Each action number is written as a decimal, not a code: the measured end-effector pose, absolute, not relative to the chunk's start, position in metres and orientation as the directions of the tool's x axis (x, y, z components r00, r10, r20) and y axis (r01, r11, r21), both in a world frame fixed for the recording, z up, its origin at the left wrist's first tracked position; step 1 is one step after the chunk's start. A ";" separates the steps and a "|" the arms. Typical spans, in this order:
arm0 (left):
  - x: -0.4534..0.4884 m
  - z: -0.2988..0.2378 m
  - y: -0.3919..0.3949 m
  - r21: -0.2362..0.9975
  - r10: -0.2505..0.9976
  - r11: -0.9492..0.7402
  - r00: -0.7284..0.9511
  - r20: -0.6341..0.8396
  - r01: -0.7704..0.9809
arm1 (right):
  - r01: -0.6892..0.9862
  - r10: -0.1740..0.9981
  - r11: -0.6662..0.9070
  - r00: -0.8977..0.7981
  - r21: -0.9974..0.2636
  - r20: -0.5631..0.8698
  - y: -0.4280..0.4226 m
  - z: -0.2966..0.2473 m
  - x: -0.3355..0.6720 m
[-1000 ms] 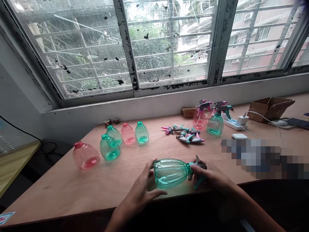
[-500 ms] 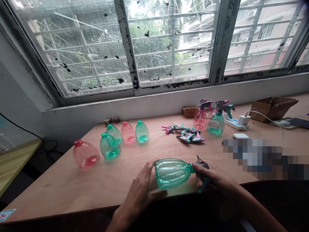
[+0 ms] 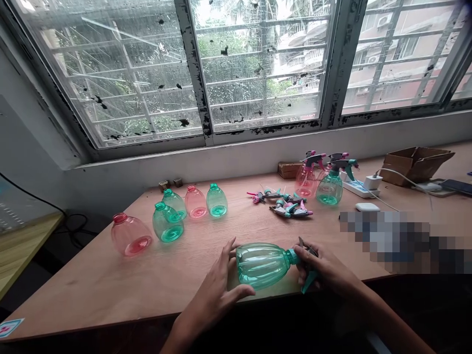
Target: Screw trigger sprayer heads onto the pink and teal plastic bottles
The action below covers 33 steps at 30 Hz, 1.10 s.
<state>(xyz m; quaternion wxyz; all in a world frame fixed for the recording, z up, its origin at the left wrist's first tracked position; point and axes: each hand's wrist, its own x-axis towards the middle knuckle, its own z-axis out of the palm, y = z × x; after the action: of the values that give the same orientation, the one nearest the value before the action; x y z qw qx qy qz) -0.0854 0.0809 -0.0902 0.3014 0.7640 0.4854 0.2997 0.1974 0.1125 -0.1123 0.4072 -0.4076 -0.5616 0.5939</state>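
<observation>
Gripping, right hand: right hand (image 3: 320, 265) closed on spray head (image 3: 310, 282); fingers cover most of it. Teal collar meets the neck of green bottle (image 3: 261, 265); can't tell if threaded.
Left hand: left hand (image 3: 217, 285) open, cupped round the base, thumb apart from fingers; some fingertips hidden behind the plastic, contact unclear.
Green bottle: lying sideways between both hands, at counter (image 3: 110, 290) front edge, neck to the right.
Pixelated patch (image 3: 398, 241): masks whatever is at the right front.
Back pink sprayer (image 3: 324, 172): mostly hidden by front pink sprayer (image 3: 305, 184) and green sprayer (image 3: 329, 191).
Phone (image 3: 459, 187): cut off at right edge.
Sticker (image 3: 10, 328): cut off at left edge, marks too small to read.
Loose spray heads (image 3: 289, 211): tangled pile, exact count unclear.
Headless bottles (image 3: 217, 202): three green, two pink, left side; two greens overlap.
Power strip (image 3: 359, 189): behind green sprayer, plug (image 3: 372, 183) in it, white cable arcing past cardboard box (image 3: 415, 166).
Window (image 3: 258, 73): grimy, bars behind the glass.
</observation>
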 end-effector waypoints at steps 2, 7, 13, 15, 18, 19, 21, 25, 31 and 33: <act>-0.084 -0.084 0.078 0.793 0.924 -0.314 0.359 0.129 0.522 | -0.018 0.936 -0.038 -0.350 -0.999 -0.029 0.111 -0.112 0.199; -0.082 -0.082 0.078 0.807 0.917 -0.332 0.366 0.156 0.488 | -0.038 0.926 -0.046 -0.377 -0.998 -0.029 0.113 -0.115 0.201; -0.082 -0.090 0.080 0.759 0.910 -0.377 0.364 0.197 0.531 | -0.054 0.945 -0.073 -0.323 -0.996 -0.052 0.113 -0.113 0.200; -0.082 -0.091 0.081 0.733 0.911 -0.383 0.361 0.200 0.562 | -0.053 0.952 -0.106 -0.293 -0.993 -0.086 0.112 -0.111 0.198; -0.083 -0.093 0.084 0.731 0.896 -0.410 0.389 0.213 0.545 | -0.077 0.956 -0.126 -0.275 -0.989 -0.101 0.111 -0.108 0.197; -0.083 -0.094 0.085 0.738 0.893 -0.414 0.393 0.218 0.532 | -0.092 0.956 -0.125 -0.278 -0.988 -0.095 0.111 -0.107 0.196; -0.084 -0.094 0.087 0.750 0.901 -0.404 0.371 0.226 0.523 | -0.134 0.959 -0.078 -0.281 -0.988 -0.038 0.110 -0.102 0.198; -0.085 -0.094 0.087 0.716 0.901 -0.407 0.378 0.213 0.567 | -0.121 0.960 0.154 -0.216 -0.981 0.178 0.109 -0.081 0.210; -0.086 -0.092 0.083 0.628 0.888 -0.437 0.420 0.188 0.644 | 0.330 0.861 0.477 0.010 -0.815 0.508 0.136 -0.023 0.256; -0.086 -0.091 0.083 0.590 0.885 -0.447 0.428 0.183 0.672 | 0.526 0.790 0.489 0.073 -0.697 0.609 0.156 -0.004 0.271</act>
<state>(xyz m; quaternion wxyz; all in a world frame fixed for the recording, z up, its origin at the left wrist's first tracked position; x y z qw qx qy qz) -0.0857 0.0827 -0.0907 0.2205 0.8157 0.4773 0.2414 0.2706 0.1558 -0.0043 0.5436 -0.4908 -0.6699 0.1216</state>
